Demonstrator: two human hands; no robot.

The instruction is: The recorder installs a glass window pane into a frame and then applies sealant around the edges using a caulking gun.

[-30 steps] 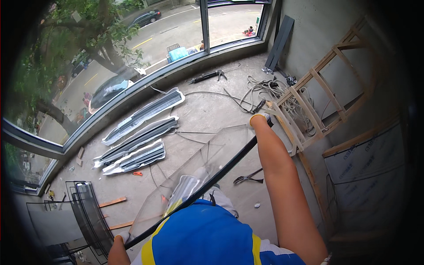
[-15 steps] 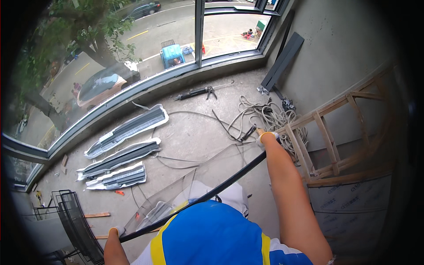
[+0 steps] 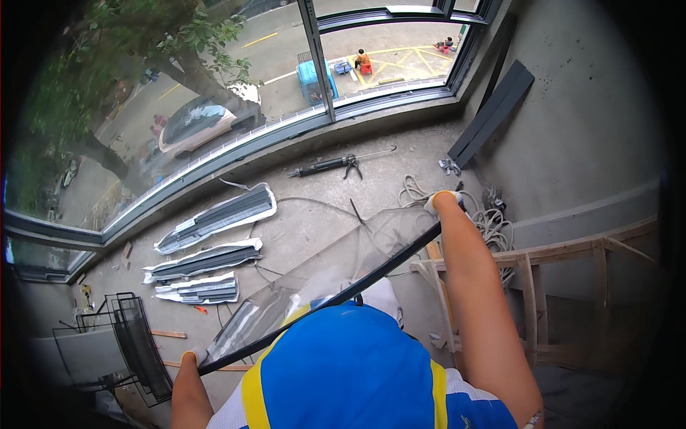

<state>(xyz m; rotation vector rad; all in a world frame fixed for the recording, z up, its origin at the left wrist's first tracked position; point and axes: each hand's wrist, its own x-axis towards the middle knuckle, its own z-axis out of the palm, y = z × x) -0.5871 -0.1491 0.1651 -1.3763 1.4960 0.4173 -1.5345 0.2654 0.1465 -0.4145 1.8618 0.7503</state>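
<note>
Tilted across my front is a large see-through pane [image 3: 336, 261], which looks like glass, with a black frame edge along its near side. At its lower left corner, my left hand [image 3: 191, 358] is closed on the edge. My right hand [image 3: 441, 203] grips the opposite end, farther out and to the right. Both hands wear pale gloves with yellow cuffs, and the fingers are partly hidden. Through the pane I see the floor and some pale, shiny shapes. The blue top on my body covers part of the black edge.
Wrapped grey metal profiles [image 3: 218, 218] lie left on the concrete floor. A caulking gun [image 3: 336, 166] lies below the window. Coiled rope [image 3: 493, 232] and a wooden ladder-like frame [image 3: 532, 286] are at right. Dark framed panels [image 3: 136, 343] stand at left; grey boards [image 3: 493, 114] lean on the wall.
The pane's right end has swung outward and up with my right hand, now over part of the rope. The view has shifted, and the pane shows more of its face.
</note>
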